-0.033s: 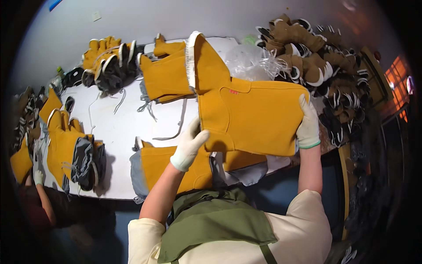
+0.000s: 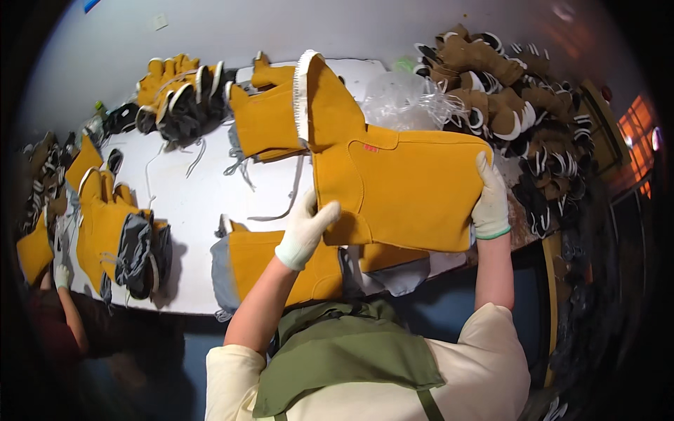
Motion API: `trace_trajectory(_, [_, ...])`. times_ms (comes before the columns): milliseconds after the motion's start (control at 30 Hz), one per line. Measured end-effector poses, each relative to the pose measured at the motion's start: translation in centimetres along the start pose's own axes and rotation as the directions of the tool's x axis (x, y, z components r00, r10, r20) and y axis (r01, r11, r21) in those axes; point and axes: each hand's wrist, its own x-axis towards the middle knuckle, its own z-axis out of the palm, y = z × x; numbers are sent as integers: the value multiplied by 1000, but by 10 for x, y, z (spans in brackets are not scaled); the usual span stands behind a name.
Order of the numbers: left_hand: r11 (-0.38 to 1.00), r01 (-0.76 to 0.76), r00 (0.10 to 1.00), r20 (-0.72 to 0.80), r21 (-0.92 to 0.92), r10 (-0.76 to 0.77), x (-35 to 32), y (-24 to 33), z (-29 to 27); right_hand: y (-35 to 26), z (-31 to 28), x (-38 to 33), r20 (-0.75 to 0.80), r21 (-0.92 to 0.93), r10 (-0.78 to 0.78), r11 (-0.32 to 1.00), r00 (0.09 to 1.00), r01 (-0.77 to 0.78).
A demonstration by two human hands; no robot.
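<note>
Left hand (image 2: 306,228): grasped mustard-yellow boot-shaped fabric piece (image 2: 414,186).
Right hand (image 2: 491,203): gripped its right end.
Clear plastic bags (image 2: 399,102): lay beyond, contents indistinct.
White table (image 2: 193,217): was partly hidden.

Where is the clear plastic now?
In the head view, the clear plastic sits upper right of centre, behind the held yellow boot piece, left of the brown bundles.
</note>
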Motion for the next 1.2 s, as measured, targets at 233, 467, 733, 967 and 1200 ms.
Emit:
trace_trajectory(233, [995,-72,973,-225,-73,54,-49,44,-38,58,18,24,202,-429,-46,894,978,131])
trace_trajectory(467, [993,-59,974,-223,-104,35,-58,78,-76,108,39,48,566,92,256,925,784,-368])
trace_trajectory(733, [998,50,868,-493,-40,-64,-99,69,-129,112,127,2,450,-205,380,925,808,-321])
trace_trajectory(967, [991,134,833,-540,-7,-117,-102,58,-142,146,145,-5,402,-258,431,900,808,-352])
trace_trajectory(1200, [978,155,811,-583,138,-46,-95,74,-134,162,125,11,353,-457,236,888,906,-53])
